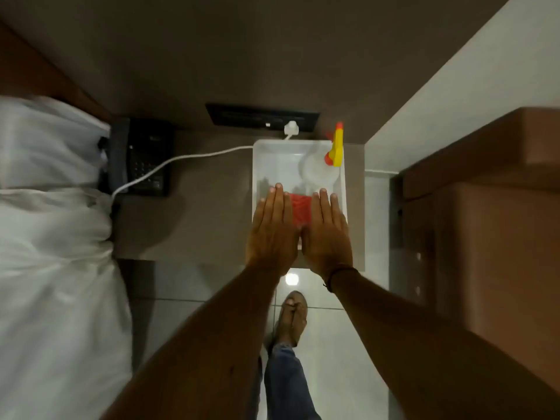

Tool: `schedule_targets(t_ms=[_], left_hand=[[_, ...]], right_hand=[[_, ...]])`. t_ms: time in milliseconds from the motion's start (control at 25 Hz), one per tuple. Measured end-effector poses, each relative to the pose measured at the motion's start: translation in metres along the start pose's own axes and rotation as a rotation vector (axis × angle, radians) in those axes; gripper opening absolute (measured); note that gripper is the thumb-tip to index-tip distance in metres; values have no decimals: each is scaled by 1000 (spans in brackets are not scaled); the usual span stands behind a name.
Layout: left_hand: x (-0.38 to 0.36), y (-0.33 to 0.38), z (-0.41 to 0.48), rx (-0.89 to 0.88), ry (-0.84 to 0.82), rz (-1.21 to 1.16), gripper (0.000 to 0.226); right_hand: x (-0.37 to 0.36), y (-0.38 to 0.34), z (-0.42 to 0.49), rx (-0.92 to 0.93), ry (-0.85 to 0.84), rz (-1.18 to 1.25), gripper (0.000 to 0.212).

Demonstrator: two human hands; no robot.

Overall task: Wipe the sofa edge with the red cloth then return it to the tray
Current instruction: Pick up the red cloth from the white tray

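Over the near end of the white tray [257, 165] on the bedside shelf, we hold the left hand [272, 231] and right hand [327, 234] flat, fingers extended, gripping nothing. Between them lies the folded red cloth [300, 211], inside the tray. We judge pickup not yet made: next, pinch the cloth and lift.

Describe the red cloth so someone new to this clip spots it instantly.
Start at the brown bedside table beside the white bed. On it sits a white tray; the red cloth lies at its near end, showing between the flat left hand and right hand. It is the only soft red item there.
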State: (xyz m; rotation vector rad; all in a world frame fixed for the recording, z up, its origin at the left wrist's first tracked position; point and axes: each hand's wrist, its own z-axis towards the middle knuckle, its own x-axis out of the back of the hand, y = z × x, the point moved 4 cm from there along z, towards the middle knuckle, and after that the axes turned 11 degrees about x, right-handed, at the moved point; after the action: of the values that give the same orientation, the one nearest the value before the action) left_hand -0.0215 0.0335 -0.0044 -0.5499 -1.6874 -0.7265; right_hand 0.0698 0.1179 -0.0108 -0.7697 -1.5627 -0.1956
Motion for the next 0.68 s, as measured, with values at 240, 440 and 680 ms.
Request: schedule_targets(t_ms=[240, 440, 680], left_hand=[[-98, 13, 75, 134, -449, -27, 103], [-100, 15, 110, 146, -508, -82, 78], [-50, -3, 112, 166, -598, -271, 36]], right_hand=[[-82, 60, 45, -361, -53, 331, 79], [-90, 73, 69, -416, -123, 427, 56], [-52, 57, 61, -207, -40, 694, 56]])
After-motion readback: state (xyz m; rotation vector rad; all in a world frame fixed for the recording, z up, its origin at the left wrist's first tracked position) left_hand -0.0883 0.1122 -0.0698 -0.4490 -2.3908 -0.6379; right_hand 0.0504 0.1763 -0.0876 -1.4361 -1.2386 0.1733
